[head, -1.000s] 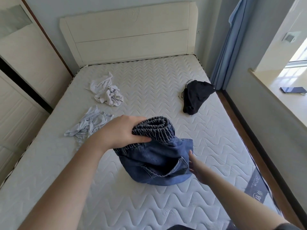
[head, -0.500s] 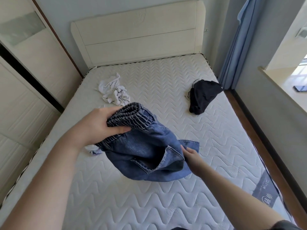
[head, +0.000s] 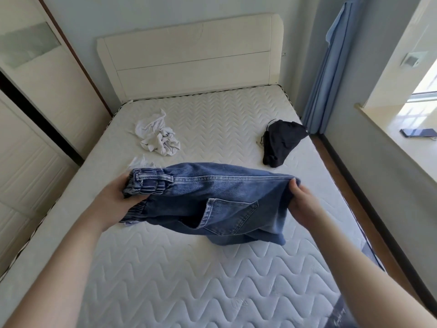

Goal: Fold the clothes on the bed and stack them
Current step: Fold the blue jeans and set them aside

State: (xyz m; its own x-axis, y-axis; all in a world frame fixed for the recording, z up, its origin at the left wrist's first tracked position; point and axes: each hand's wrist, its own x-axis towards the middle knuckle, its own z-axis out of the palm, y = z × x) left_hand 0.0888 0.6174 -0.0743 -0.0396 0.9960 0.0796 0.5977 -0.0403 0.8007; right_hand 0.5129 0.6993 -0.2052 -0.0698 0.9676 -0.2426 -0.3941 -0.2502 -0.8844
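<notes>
While you hold the jeans (head: pixel 212 200) stretched between your 2 hands, their long axis runs straight across from one hand to the other, just above the bed (head: pixel 189 268). Your left hand (head: pixel 113 204) has its fingers curled round the bunched elastic waistband; your right hand (head: pixel 300 202) pinches the far edge of the denim. The lower part sags and touches the mattress between your hands, pocket side toward you. Laying them flat looks like the next step, and neither hand is nearer: both share the load. Beyond your left hand lies a crumpled white shirt (head: pixel 158 138), with another white scrap showing just behind the waistband. Beyond your right hand lies a black garment (head: pixel 281 143). Nothing is stacked yet.
</notes>
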